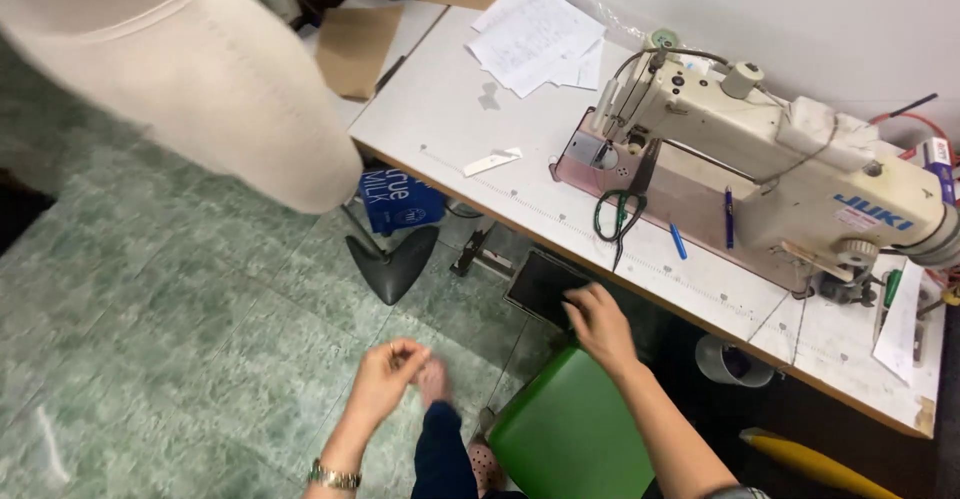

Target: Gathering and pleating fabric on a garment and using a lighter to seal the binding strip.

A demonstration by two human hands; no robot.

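Below the sewing table [455, 174], left hand [385, 379] pinches something — perhaps thread — right hand [600, 327] touches green stool [570, 429].

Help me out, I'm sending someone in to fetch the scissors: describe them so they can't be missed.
Find the cream sewing machine on the white table. In front of its needle end, at the table's near edge, lie the scissors. Their dark green looped handles set them apart from the blue pens lying to their right.

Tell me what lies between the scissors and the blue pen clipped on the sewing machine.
Head view: another blue pen lies on the table between scissors and clipped pen.
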